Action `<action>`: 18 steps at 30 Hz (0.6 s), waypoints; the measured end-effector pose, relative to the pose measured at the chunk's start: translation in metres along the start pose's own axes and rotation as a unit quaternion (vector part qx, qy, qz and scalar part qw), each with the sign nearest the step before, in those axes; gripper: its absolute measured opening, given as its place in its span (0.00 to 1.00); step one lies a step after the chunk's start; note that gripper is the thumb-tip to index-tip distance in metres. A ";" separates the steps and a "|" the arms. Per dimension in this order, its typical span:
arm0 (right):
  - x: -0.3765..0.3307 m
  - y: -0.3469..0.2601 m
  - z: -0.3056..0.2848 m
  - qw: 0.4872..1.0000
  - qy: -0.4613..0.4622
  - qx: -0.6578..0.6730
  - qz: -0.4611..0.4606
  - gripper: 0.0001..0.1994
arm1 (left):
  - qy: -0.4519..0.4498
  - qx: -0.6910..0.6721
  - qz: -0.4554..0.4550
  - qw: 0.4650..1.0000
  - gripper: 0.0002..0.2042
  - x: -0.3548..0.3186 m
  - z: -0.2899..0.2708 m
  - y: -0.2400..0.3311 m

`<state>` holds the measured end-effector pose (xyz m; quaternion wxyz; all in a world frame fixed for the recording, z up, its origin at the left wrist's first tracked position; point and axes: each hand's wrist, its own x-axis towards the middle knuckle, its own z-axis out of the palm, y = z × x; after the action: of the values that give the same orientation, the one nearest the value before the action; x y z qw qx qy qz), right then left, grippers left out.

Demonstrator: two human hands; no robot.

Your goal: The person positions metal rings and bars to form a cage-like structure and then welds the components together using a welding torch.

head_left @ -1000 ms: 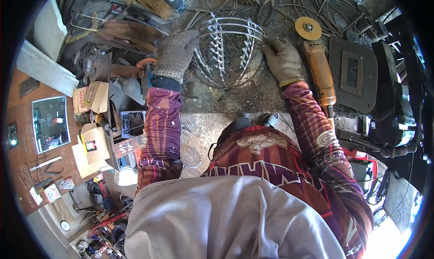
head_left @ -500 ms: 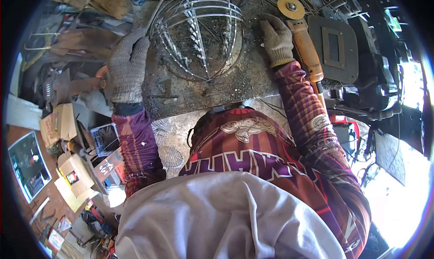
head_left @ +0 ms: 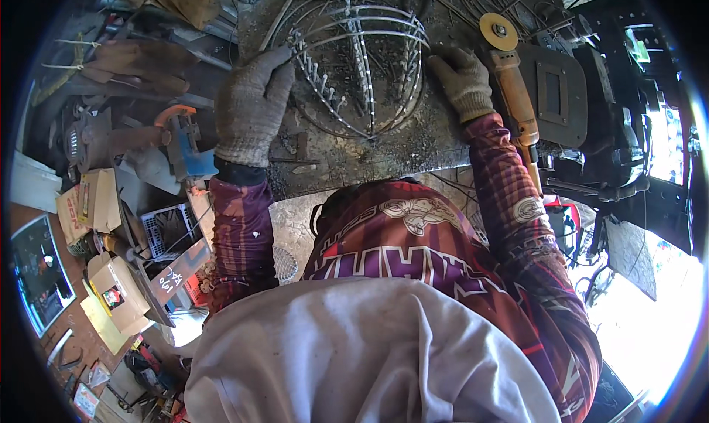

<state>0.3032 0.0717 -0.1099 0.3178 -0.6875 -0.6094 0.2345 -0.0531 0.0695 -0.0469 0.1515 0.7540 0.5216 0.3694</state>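
A round frame of bent metal wire (head_left: 362, 36) stands on the worktable, its ribs beaded with bright weld-like spots and short metal stubs. My left hand (head_left: 255, 107), in a knitted work glove, has its fingertips at the frame's left rim. On the opposite side my gloved right hand (head_left: 462, 82) has its fingers closed at the right rim. The finger pads of both hands are partly hidden. Just right of my right hand lies an orange angle grinder (head_left: 515, 98) with a yellow disc (head_left: 498, 31).
A dark welding mask (head_left: 554, 98) lies beyond the grinder. Loose wire rods (head_left: 473, 9) cover the back of the worktable (head_left: 347, 164), whose front edge is near my body. At left are a blue-and-orange tool (head_left: 188, 146), cardboard boxes (head_left: 118, 294) and a white crate (head_left: 166, 231).
Both hands have come in from beside the wire frame to its left and right rims. The frame has turned slightly, its far end moving right. The whole view has shifted too.
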 end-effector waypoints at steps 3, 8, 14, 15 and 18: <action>-0.003 -0.009 0.001 1.000 -0.003 -0.024 0.014 0.18 | 0.020 0.010 0.019 1.000 0.13 0.006 0.004 0.017; 0.002 -0.003 0.002 1.000 0.001 -0.023 0.002 0.18 | 0.028 0.060 0.066 0.996 0.13 0.024 0.020 0.043; 0.003 -0.003 0.003 0.999 0.008 -0.035 -0.014 0.18 | 0.005 0.136 0.037 0.990 0.12 0.032 0.033 0.046; 0.003 -0.002 0.003 0.999 0.012 -0.045 -0.022 0.18 | 0.005 0.141 0.045 0.989 0.12 0.033 0.034 0.043; 0.002 -0.005 0.002 0.999 0.008 -0.027 -0.024 0.18 | 0.003 0.148 0.054 0.988 0.12 0.034 0.036 0.039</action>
<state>0.2991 0.0747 -0.1074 0.3094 -0.6826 -0.6295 0.2051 0.0054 0.0898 -0.0334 0.0165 0.7941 0.5296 0.2979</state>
